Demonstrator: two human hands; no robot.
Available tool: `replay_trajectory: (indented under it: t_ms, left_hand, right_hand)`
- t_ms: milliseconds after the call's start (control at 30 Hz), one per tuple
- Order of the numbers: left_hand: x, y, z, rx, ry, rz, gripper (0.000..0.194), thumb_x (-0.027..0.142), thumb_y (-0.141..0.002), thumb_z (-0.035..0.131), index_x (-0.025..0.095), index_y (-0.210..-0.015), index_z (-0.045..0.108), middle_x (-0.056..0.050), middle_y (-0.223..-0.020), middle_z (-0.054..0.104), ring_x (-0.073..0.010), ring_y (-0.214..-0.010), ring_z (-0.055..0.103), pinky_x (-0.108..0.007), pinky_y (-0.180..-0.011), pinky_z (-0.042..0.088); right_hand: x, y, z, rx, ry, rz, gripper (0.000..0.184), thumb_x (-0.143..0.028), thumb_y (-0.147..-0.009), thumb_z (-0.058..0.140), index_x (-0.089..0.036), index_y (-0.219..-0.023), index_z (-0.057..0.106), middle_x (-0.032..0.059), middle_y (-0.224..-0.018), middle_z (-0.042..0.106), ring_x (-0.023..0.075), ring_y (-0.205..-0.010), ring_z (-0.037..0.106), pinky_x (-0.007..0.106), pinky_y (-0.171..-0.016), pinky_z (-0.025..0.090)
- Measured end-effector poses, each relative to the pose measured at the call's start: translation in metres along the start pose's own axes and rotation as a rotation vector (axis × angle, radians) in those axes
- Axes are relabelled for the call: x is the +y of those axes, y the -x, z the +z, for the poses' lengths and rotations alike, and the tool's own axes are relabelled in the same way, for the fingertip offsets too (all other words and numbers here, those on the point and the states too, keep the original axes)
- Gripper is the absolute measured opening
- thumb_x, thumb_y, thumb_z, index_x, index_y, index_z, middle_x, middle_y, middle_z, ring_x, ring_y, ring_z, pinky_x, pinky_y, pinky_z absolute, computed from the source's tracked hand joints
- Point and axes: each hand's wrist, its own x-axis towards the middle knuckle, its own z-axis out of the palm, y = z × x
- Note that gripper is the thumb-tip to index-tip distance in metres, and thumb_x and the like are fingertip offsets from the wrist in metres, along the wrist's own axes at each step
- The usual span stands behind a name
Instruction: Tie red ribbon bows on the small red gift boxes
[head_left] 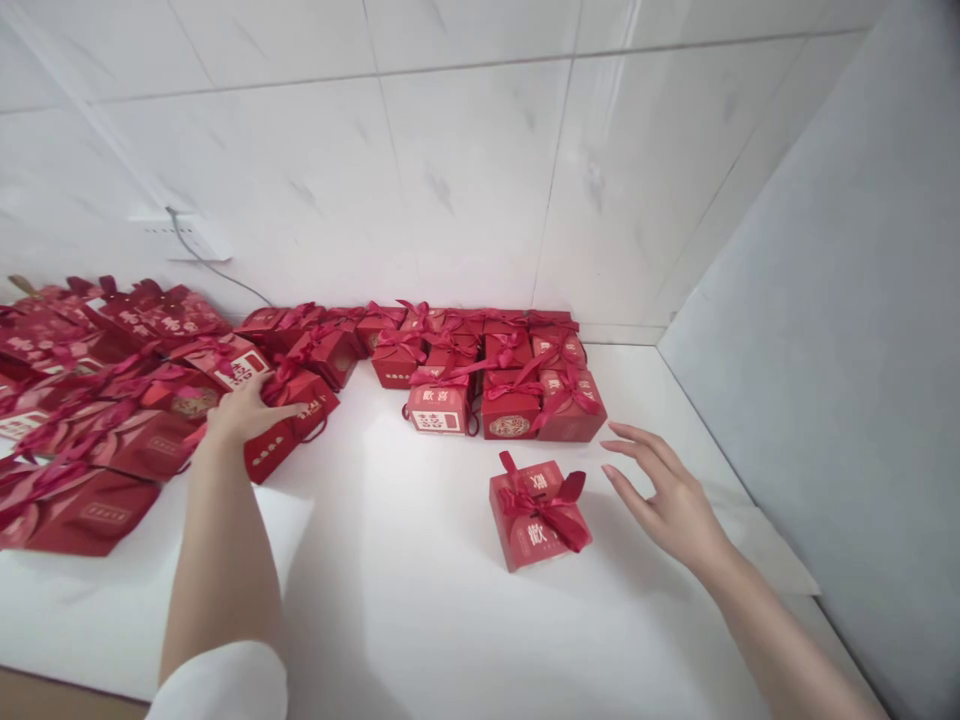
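Note:
My left hand (244,410) rests on a flat red gift box (289,435) at the edge of a pile of unfolded red boxes with ribbons (90,400); its fingers curl over the box's top. My right hand (664,495) hovers open, fingers spread, just right of a single folded red gift box with a ribbon bow (538,512) that stands alone on the white counter (420,610). The hand does not touch that box.
A cluster of assembled red ribbon boxes (480,365) stands at the back against the tiled wall. A white socket with a cable (187,238) is on the wall at left. A grey panel (840,350) bounds the counter on the right.

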Motion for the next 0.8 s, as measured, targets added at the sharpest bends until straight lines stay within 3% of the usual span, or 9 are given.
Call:
replay_trajectory:
  t_ms: [133,267,400,467,533,600,667,733,800]
  left_hand:
    - [0.021,0.019,0.008,-0.069,0.047,0.285,0.101,0.065,-0.057,0.075,0.026,-0.144,0.041,-0.009,-0.14,0.053,-0.0343,-0.122,0.053,-0.047,-0.105,0.041]
    - [0.064,0.026,0.019,-0.115,0.104,0.51,0.095,0.065,-0.064,0.07,0.028,-0.146,0.041,-0.009,-0.142,0.052,-0.0338,-0.128,0.049,-0.042,-0.108,0.038]
    - [0.106,0.02,0.027,-0.127,0.185,0.748,0.075,0.062,-0.075,0.061,0.028,-0.141,0.048,-0.006,-0.143,0.051,-0.0298,-0.132,0.046,-0.037,-0.111,0.033]
    - [0.118,0.014,0.029,0.0,0.181,0.786,0.061,0.059,-0.081,0.055,0.026,-0.132,0.057,-0.008,-0.137,0.056,-0.0297,-0.129,0.047,-0.039,-0.112,0.031]
    - [0.123,0.007,0.029,0.218,0.176,0.699,0.05,0.055,-0.087,0.046,0.023,-0.121,0.063,-0.01,-0.126,0.061,-0.03,-0.126,0.049,-0.042,-0.112,0.028]
    - [0.12,-0.003,0.027,0.442,0.211,0.482,0.048,0.052,-0.093,0.037,0.02,-0.117,0.063,-0.012,-0.12,0.061,-0.0306,-0.123,0.049,-0.045,-0.11,0.029]
    - [0.113,-0.018,0.023,0.577,0.247,0.244,0.053,0.054,-0.093,0.037,0.015,-0.122,0.059,-0.015,-0.126,0.056,-0.0336,-0.125,0.046,-0.048,-0.108,0.03]
    - [0.102,-0.036,0.021,0.542,0.259,0.037,0.069,0.062,-0.088,0.046,0.009,-0.133,0.049,-0.019,-0.139,0.045,-0.0405,-0.131,0.037,-0.053,-0.108,0.027]
    - [0.092,-0.056,0.02,0.321,0.278,-0.158,0.095,0.068,-0.078,0.059,0.002,-0.142,0.035,-0.026,-0.147,0.032,-0.0492,-0.136,0.028,-0.058,-0.108,0.024]
  right_hand:
    - [0.003,0.009,0.0,0.032,-0.02,0.05,0.024,-0.033,-0.094,0.053,-0.029,-0.117,0.06,0.0086,-0.135,0.055,0.0267,-0.122,0.057,0.043,-0.091,0.056]
    - [0.005,0.015,0.007,0.006,-0.052,0.108,0.025,-0.034,-0.095,0.052,-0.029,-0.118,0.059,0.0092,-0.135,0.055,0.0274,-0.123,0.056,0.034,-0.067,0.061]
    - [0.004,0.02,0.017,-0.041,-0.025,0.017,0.026,-0.03,-0.096,0.051,-0.027,-0.121,0.057,0.0103,-0.134,0.055,0.0266,-0.122,0.056,0.043,-0.089,0.057]
    - [0.002,0.021,0.02,-0.075,-0.005,-0.045,0.026,-0.028,-0.096,0.05,-0.026,-0.121,0.056,0.0111,-0.135,0.055,0.0265,-0.122,0.056,0.047,-0.097,0.053]
    - [-0.001,0.022,0.021,-0.101,0.007,-0.086,0.026,-0.026,-0.096,0.05,-0.026,-0.121,0.055,0.012,-0.136,0.054,0.0267,-0.122,0.056,0.047,-0.098,0.052]
    - [-0.002,0.022,0.02,-0.117,0.02,-0.109,0.026,-0.025,-0.096,0.049,-0.026,-0.122,0.055,0.0123,-0.136,0.054,0.0269,-0.121,0.057,0.047,-0.097,0.052]
    - [-0.001,0.022,0.02,-0.121,0.031,-0.119,0.026,-0.024,-0.096,0.049,-0.026,-0.122,0.055,0.0123,-0.136,0.054,0.0269,-0.121,0.057,0.046,-0.097,0.052]
    - [0.003,0.022,0.02,-0.117,0.036,-0.116,0.026,-0.024,-0.096,0.05,-0.026,-0.122,0.055,0.012,-0.136,0.054,0.0269,-0.121,0.057,0.046,-0.097,0.053]
    - [0.006,0.023,0.022,-0.114,0.035,-0.108,0.026,-0.023,-0.096,0.05,-0.025,-0.121,0.055,0.012,-0.136,0.054,0.0267,-0.12,0.057,0.046,-0.096,0.053]
